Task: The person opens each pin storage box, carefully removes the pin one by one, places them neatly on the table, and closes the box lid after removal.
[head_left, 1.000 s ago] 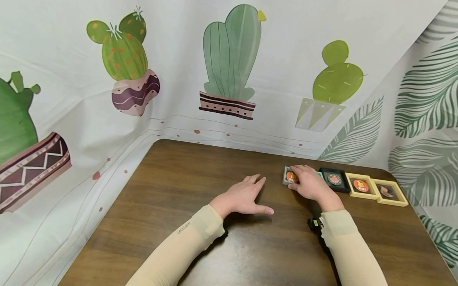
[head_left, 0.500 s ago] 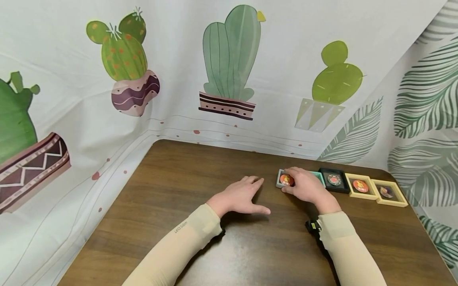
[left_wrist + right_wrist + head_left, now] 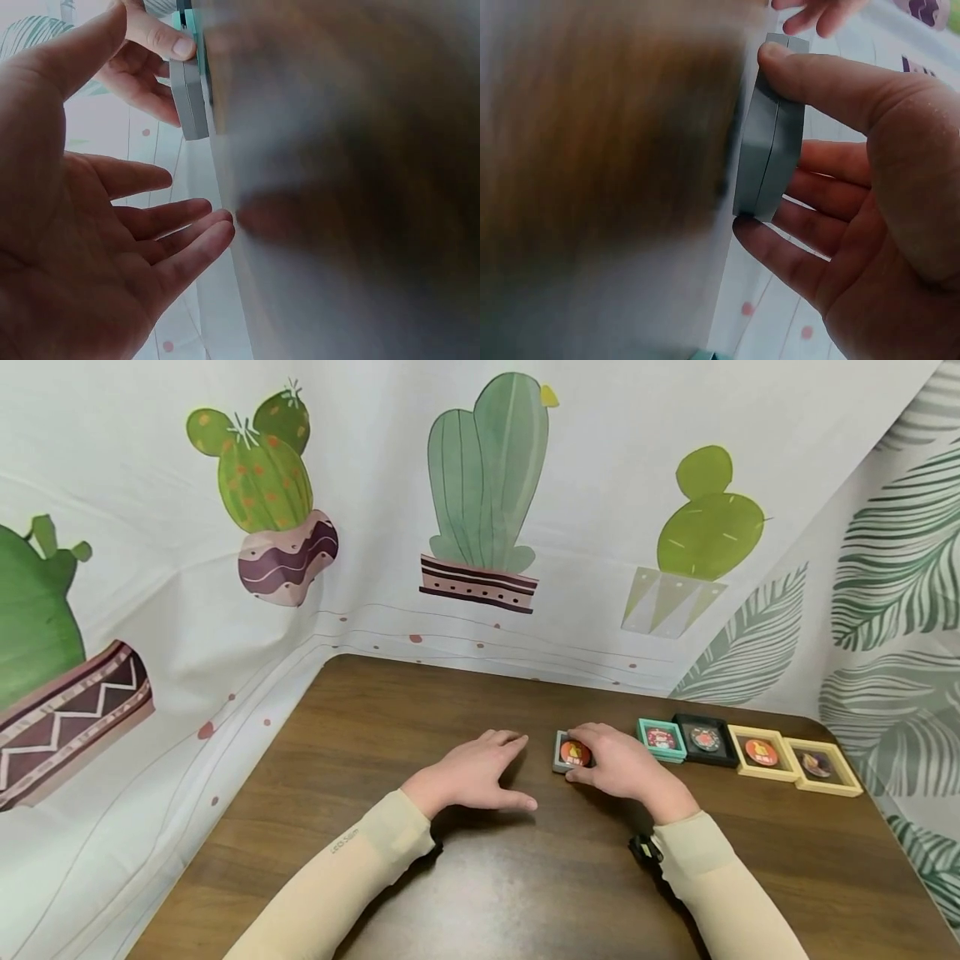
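Note:
My right hand grips a small grey square display case with a round orange-red badge in it. In the right wrist view, the thumb and fingers hold opposite sides of the grey case, and a thin seam runs along its edge. Left of it, my left hand hovers low over the table with fingers extended and thumb out, holding nothing. The left wrist view shows its palm, apart from the case.
A row runs along the table's back right: a teal case, a black case and two pale yellow cases, one beside the other. Each contains a round badge. A cactus-print cloth hangs behind the table.
My right hand has moved the grey case left and toward me, away from the row, uncovering the teal case. My left hand has shifted slightly left.

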Demonstrator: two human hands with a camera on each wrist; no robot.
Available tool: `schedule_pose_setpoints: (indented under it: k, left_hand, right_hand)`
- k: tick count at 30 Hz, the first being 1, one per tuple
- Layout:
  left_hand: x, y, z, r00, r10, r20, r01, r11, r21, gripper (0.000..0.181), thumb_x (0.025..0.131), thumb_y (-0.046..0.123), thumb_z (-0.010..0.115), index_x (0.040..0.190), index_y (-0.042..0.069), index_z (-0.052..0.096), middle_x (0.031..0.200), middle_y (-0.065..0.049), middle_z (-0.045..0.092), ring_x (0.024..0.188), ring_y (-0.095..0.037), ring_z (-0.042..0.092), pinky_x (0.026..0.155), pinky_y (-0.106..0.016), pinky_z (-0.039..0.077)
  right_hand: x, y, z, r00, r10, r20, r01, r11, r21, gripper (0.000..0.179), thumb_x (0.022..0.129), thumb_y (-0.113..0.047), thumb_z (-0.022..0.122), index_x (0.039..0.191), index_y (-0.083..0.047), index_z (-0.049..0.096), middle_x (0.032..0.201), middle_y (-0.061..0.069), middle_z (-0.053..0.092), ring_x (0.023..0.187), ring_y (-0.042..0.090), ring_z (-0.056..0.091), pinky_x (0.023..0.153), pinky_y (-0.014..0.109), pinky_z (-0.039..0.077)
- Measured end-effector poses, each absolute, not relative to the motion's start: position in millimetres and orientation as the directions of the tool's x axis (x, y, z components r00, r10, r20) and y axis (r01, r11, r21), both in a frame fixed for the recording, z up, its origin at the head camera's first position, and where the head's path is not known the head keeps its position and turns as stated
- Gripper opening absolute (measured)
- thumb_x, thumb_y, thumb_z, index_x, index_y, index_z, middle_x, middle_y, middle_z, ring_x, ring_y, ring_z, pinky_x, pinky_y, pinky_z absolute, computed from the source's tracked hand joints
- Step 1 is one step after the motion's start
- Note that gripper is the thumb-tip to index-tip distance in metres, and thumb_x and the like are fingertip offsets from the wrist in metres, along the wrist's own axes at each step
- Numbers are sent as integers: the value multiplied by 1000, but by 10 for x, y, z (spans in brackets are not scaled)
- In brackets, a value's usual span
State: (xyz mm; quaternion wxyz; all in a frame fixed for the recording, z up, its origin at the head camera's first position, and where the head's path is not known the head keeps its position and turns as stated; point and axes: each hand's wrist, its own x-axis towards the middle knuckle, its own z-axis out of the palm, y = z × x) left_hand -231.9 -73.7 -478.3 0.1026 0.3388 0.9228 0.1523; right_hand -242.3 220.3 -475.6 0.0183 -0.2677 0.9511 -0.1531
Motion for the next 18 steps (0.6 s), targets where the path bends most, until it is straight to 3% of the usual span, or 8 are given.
schedule_pose_setpoints:
  k: [13, 18]
  left_hand:
    - [-2303, -946, -4787, -757, 647, -89, 596, 740, 312, 114, 91, 75, 78, 173, 7, 39, 171, -15, 44, 159, -36, 41, 121, -52, 46]
    - [-2242, -964, -4755, -741, 664, -101, 613, 730, 303, 111, 89, 71, 83, 170, 6, 43, 167, -13, 50, 153, -30, 46, 117, -49, 50]
  right_hand:
    - [-2201, 1854, -4715, -794, -607, 45, -590, 749, -302, 69, 90, -39, 95, 142, -1, 70, 133, 11, 72, 116, 25, 69, 99, 49, 58]
    - [-2118, 1758, -4720, -778, -628, 24, -598, 728, -334, 70, 90, -41, 95, 143, -3, 69, 134, 9, 72, 118, 24, 69, 101, 47, 58]
